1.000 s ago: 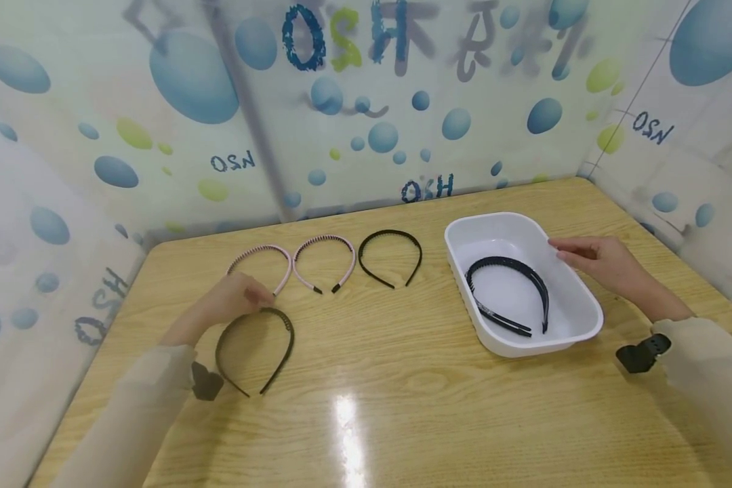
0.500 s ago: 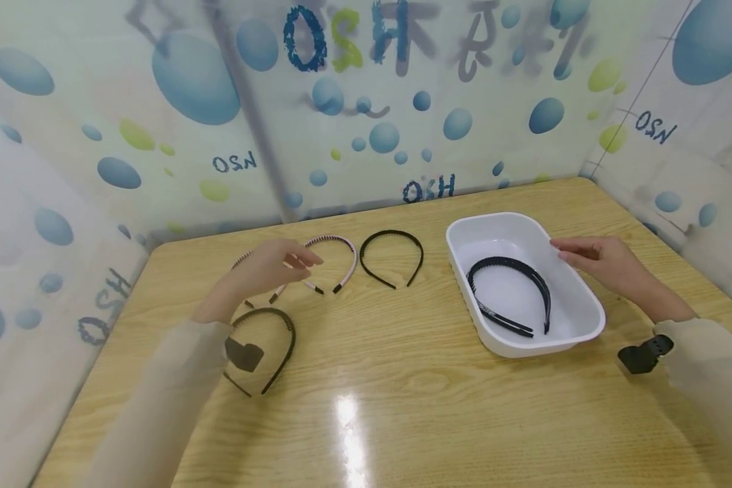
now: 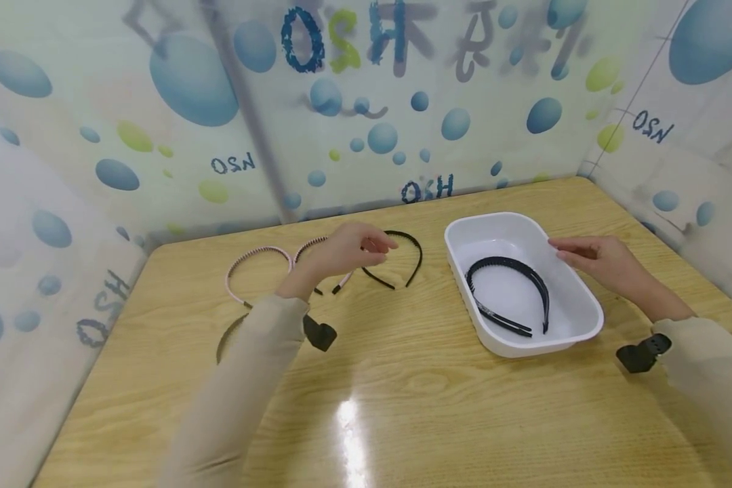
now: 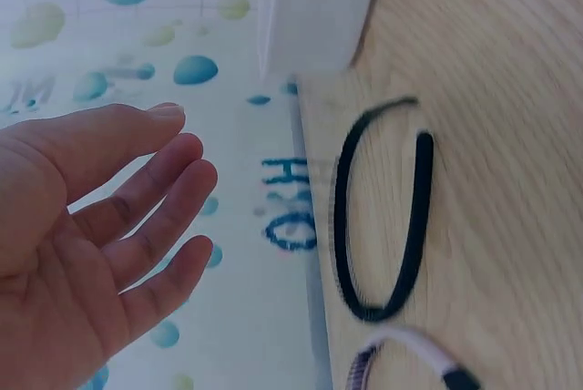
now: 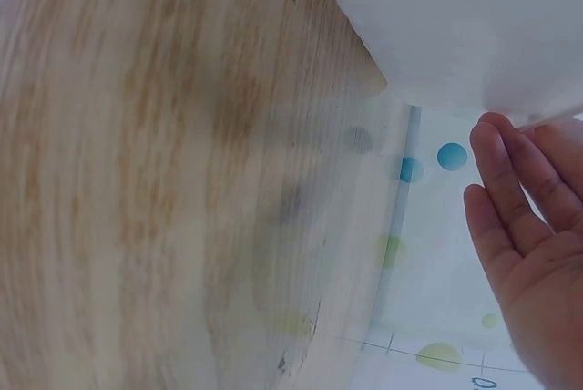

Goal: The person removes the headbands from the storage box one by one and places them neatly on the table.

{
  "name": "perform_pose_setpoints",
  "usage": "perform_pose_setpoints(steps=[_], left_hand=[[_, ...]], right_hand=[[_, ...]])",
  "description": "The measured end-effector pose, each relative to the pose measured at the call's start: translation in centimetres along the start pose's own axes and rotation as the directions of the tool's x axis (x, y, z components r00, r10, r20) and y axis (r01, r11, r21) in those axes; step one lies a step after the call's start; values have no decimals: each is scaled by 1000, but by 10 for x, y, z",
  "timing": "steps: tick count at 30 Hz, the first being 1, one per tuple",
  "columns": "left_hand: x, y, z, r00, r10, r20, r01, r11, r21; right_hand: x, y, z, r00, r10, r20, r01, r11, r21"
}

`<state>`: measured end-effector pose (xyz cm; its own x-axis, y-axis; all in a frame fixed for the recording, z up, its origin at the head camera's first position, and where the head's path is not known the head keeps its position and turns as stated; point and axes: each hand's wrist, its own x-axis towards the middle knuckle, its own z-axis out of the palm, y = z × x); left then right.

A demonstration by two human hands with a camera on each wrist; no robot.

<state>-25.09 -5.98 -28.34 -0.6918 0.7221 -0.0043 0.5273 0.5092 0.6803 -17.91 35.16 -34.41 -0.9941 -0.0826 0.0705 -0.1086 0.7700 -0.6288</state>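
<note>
My left hand hovers over the back row of headbands, its fingers loosely extended around nothing. It partly covers a black headband and a pink headband. Another pink headband lies left of these; a dark headband in front is mostly hidden by my left sleeve. In the left wrist view the black headband shows whole on the table. On the right, my right hand holds the rim of a white plastic basin, fingers along its outer wall. Black headbands lie overlapping inside the basin.
The wooden table meets a patterned wall covering at the back and on both sides. A dark device sits on my left wrist, and another dark device on the right one.
My left hand has moved right from the left pink headband, past the middle one, to the black headband, holding nothing. The right hand and the basin have stayed in place.
</note>
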Motion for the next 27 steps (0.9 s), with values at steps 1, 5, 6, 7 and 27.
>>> perform_pose_setpoints(steps=[1,5,6,7,27], left_hand=[[5,2,3,1000,6,0,-6,1000,-2],[21,10,14,999,40,9,-40,999,-15],[25,11,17,999,46,10,-45,999,-20],[29,13,20,999,49,11,-49,998,-27],[103,62,61,994,81,77,-79,997,-24]], right_hand=[[0,0,0,1000,1,-2,-1,1000,-3],[-1,-1,0,1000,9,2,-9,1000,0],[-1,-1,0,1000,12,5,-12,1000,4],[-1,-1,0,1000,13,6,-13,1000,7],[0,-3,-2,1000,8,14,-8,1000,-13]])
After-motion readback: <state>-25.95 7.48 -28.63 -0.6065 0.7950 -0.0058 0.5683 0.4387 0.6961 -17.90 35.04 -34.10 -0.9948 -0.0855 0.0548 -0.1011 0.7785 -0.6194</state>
